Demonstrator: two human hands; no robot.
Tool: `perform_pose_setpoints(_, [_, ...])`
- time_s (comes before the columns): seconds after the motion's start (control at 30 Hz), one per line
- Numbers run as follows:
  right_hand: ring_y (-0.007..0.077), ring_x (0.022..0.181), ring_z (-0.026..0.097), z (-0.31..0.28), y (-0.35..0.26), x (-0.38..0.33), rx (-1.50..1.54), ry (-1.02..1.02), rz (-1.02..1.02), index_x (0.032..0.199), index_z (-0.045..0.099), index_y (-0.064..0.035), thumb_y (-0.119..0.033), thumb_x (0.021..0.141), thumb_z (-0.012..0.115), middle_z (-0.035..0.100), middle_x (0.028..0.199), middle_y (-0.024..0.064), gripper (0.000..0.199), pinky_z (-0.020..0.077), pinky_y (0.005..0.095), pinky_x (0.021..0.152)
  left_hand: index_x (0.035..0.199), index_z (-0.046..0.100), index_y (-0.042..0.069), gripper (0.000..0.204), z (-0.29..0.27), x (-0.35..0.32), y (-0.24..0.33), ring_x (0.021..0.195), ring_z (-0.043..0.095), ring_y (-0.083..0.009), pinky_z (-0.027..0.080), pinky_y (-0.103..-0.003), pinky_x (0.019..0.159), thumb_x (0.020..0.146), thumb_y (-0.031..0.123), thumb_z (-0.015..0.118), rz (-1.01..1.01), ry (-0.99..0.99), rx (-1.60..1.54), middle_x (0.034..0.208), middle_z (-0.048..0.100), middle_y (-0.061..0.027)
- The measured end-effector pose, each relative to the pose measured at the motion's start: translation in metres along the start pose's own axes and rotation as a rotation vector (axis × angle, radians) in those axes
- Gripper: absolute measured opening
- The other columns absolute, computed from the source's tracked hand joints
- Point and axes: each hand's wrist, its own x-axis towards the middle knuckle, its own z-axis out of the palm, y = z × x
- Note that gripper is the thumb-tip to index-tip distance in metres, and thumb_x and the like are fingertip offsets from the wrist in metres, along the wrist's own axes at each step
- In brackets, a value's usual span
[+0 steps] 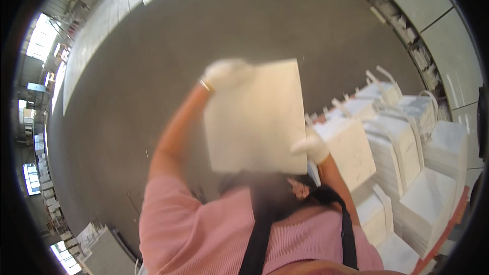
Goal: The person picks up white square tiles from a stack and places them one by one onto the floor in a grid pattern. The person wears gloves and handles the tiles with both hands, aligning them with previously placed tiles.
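Note:
A cream-white square tile [257, 119] is held up in front of me, its broad face toward me. My left hand [229, 74], in a white glove and blurred, grips its upper left corner. Lower down, my right hand [311, 146], also white-gloved, holds the right edge with the thumb lying on the tile's face. The fingers behind the tile are hidden. Close to my right hand is a stack of similar pale tiles [351, 147].
Strapped stacks of white and grey-veined tiles [400, 145] stand on my right, beside a red edge [443, 234]. Grey floor [326, 15] lies ahead. Pale slabs [97, 35] line the far left; large light panels [448, 46] are at far right. A grey board [109, 254] is at lower left.

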Motion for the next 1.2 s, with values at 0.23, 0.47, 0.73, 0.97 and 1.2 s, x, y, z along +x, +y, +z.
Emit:
perform_pose_setpoints(0.23, [0.0254,0.115,0.065,0.012,0.005,0.001,0.255,0.085,-0.033,0.136,0.057,0.0058,-0.006,0.074,0.078,0.067,0.125,0.0142,0.066,0.0529,0.0385,0.098,0.125,0.072,0.008,0.070,0.010,0.043,0.046,0.129,0.059,-0.0343,0.045,-0.041,0.107,0.096,0.066,0.044,-0.344,-0.223,-0.098,0.136,0.065,-0.0161])
perform_pose_setpoints(0.47, [0.0234,0.110,0.066,0.029,0.006,-0.007,0.366,0.112,-0.011,0.136,0.056,0.0032,-0.005,0.079,0.074,0.067,0.125,0.0124,0.060,0.0541,0.0369,0.095,0.127,0.071,0.006,0.074,0.015,0.048,0.054,0.129,0.058,-0.0339,0.043,-0.041,0.107,0.095,0.067,0.042,-0.283,-0.308,-0.055,0.135,0.066,-0.0160])
perform_pose_setpoints(0.73, [0.0176,0.110,0.066,-0.078,0.081,-0.124,0.112,0.740,-0.007,0.151,0.043,-0.0012,-0.024,0.092,0.066,0.064,0.131,0.0115,0.067,0.0554,0.0350,0.087,0.126,0.072,0.010,0.071,0.046,0.025,0.050,0.122,0.063,-0.0331,0.046,-0.040,0.104,0.094,0.066,0.042,-0.470,-0.191,-0.161,0.126,0.070,-0.0163])
perform_pose_setpoints(0.97, [0.0426,0.126,0.057,-0.125,0.197,-0.293,-0.921,1.751,0.546,0.144,0.055,-0.0055,-0.040,0.082,0.073,0.061,0.137,0.0245,0.073,0.0436,0.0469,0.110,0.125,0.069,0.008,0.065,0.068,0.012,0.009,0.115,0.065,-0.0385,0.048,-0.044,0.101,0.099,0.061,0.042,-0.506,-0.013,-0.051,0.116,0.072,-0.0214])
perform_pose_setpoints(1.2, [0.0359,0.087,0.069,-0.089,0.180,-0.269,-0.157,1.760,0.362,0.111,0.067,-0.0030,-0.036,0.081,0.069,0.072,0.094,0.0214,0.045,0.0537,0.0454,0.079,0.119,0.070,-0.007,0.085,0.070,0.012,-0.012,0.095,0.061,-0.0196,0.047,-0.035,0.093,0.097,0.072,0.047,-0.519,-0.021,-0.338,0.101,0.071,-0.0090])
